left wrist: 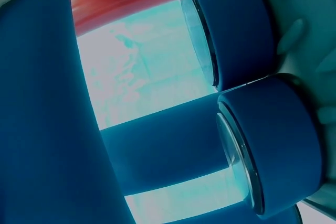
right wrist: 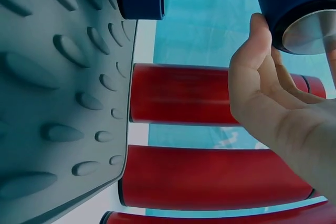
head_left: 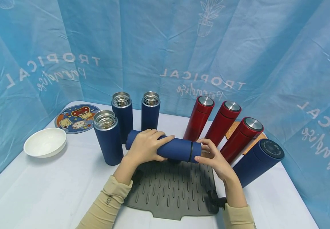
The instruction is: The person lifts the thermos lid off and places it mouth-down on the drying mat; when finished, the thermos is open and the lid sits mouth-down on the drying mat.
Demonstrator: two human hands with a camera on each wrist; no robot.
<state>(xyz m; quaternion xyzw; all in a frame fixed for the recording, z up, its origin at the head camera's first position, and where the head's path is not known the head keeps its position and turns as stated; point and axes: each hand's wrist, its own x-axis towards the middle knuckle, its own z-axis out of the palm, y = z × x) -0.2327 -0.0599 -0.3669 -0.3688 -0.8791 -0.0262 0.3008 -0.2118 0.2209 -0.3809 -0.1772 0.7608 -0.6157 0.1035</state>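
Note:
A blue thermos flask (head_left: 179,148) is held on its side above a grey ridged mat (head_left: 170,194). My left hand (head_left: 143,148) grips its body from above. At the right end, my right hand (head_left: 217,160) holds the flask's lid (head_left: 197,152) between thumb and fingers. A dark seam shows between lid and body. In the left wrist view, two loose blue lids (left wrist: 236,24) stand on the mat under the flask. The head view hides most of them behind the held flask.
Left of the mat stand three lidless blue flasks (head_left: 107,143) with steel rims. Three red flasks (head_left: 199,117) and a lidded blue flask (head_left: 256,165) stand at right. A white bowl (head_left: 45,143) and a round patterned mat (head_left: 77,119) lie far left. Blue curtains (head_left: 142,41) enclose the table.

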